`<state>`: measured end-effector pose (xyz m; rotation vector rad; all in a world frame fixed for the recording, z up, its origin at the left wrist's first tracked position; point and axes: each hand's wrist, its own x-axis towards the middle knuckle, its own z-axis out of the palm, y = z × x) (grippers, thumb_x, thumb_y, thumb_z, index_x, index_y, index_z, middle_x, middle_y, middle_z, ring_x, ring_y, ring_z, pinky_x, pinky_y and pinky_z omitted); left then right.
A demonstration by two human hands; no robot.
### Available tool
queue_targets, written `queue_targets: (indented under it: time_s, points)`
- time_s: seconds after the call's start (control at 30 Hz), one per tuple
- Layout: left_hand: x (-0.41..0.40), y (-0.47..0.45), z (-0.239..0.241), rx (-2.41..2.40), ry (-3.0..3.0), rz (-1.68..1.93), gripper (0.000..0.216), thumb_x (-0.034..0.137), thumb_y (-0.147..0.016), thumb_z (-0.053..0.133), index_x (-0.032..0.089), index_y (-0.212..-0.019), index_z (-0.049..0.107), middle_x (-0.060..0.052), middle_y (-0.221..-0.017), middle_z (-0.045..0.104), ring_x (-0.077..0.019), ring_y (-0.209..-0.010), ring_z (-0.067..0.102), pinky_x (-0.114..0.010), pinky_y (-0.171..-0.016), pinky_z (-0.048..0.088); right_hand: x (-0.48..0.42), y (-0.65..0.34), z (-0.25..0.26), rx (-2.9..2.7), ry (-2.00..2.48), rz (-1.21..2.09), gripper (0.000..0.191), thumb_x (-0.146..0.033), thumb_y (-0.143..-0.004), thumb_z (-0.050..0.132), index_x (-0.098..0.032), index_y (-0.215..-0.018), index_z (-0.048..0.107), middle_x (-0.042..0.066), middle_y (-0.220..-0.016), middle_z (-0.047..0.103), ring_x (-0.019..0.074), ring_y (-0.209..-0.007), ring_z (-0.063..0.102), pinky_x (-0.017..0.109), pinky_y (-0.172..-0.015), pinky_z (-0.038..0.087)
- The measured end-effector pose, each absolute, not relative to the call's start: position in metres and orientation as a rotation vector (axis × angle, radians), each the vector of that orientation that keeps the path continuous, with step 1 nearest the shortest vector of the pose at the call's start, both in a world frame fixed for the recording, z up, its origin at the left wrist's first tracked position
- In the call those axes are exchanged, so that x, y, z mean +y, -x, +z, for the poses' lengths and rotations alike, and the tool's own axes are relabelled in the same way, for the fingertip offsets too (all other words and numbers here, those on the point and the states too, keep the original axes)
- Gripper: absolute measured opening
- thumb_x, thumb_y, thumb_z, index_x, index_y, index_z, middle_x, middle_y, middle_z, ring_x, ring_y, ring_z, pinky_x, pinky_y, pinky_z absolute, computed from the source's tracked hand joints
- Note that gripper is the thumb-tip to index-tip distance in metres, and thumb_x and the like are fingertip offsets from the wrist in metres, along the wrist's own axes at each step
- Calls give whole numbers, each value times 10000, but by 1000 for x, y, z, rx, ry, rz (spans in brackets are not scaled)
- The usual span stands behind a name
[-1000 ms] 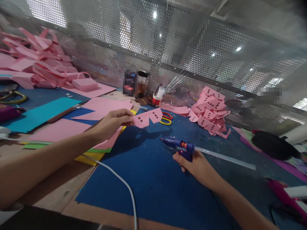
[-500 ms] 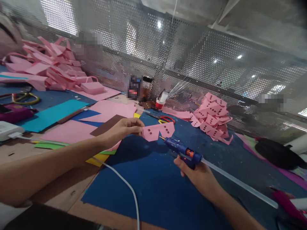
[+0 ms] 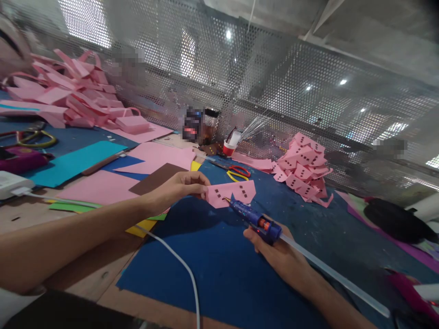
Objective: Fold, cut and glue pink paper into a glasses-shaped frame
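My left hand [image 3: 190, 185] pinches the left end of a pink paper cutout [image 3: 228, 189] with small dark squares on it, holding it above the blue sheet [image 3: 178, 274]. In my right hand [image 3: 281, 256] is a blue hot glue gun [image 3: 254, 217], closed around its handle. A long clear glue stick [image 3: 339, 274] sticks out of the gun's back end. The gun's metal tip is right at the cutout's lower edge; whether it touches, I cannot tell. A white cable [image 3: 185, 265] runs across the blue sheet below my left forearm.
Similar dotted pink cutouts are heaped [image 3: 302, 169] at the back right. Scissors [image 3: 236, 171] and a red-and-white cup [image 3: 229, 147] lie behind my hands. Pink strips [image 3: 75, 91] pile up at the far left, near a turquoise sheet [image 3: 78, 160]. A black pouch-like object [image 3: 394, 219] is at right.
The glue gun has moved left, its tip now in front of the cutout's lower edge. The pink cutout has shifted slightly to the right and tilted in my left hand.
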<state>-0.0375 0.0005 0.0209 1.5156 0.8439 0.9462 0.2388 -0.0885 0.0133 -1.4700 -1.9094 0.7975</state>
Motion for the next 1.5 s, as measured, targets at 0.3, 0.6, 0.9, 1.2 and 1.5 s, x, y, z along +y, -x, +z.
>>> queue_targets:
  time_s: [0.3,0.6,0.9,1.2,1.5]
  points:
    - [-1,38,22,849,-1530,915,102,214,-798,621,161,-876,658,-35,-819,674,-147,-776,602,-281,-771,464,-88,-237,14,-1928,1446,814,288,-479,-859,585,-196,-817,553,-35,-667,506,105,-583,498,207,-525,403]
    - [-1,39,22,839,-1539,903,117,229,-801,617,156,-884,652,-49,-837,683,-160,-791,614,-312,-802,475,-90,-229,22,-1962,1482,678,309,-488,-866,552,-200,-760,513,-34,-641,511,108,-564,492,213,-518,393]
    - [-2,38,25,846,-1535,907,130,243,-778,630,166,-876,670,-47,-831,688,-154,-775,609,-292,-775,479,-93,-226,28,-1996,1449,597,301,-471,-869,544,-203,-734,515,-27,-644,501,111,-574,465,221,-528,382]
    - [-2,39,25,837,-1498,940,119,228,-778,640,163,-873,671,-39,-812,680,-143,-762,602,-280,-765,478,-94,-225,27,-1933,1498,664,307,-487,-860,554,-198,-760,535,-29,-633,507,111,-558,484,219,-505,388]
    - [-1,39,22,832,-1506,943,108,213,-775,635,163,-865,665,-43,-813,674,-150,-773,601,-283,-768,477,-93,-229,22,-1967,1491,658,296,-493,-867,557,-209,-789,533,-18,-686,527,126,-604,523,226,-561,433]
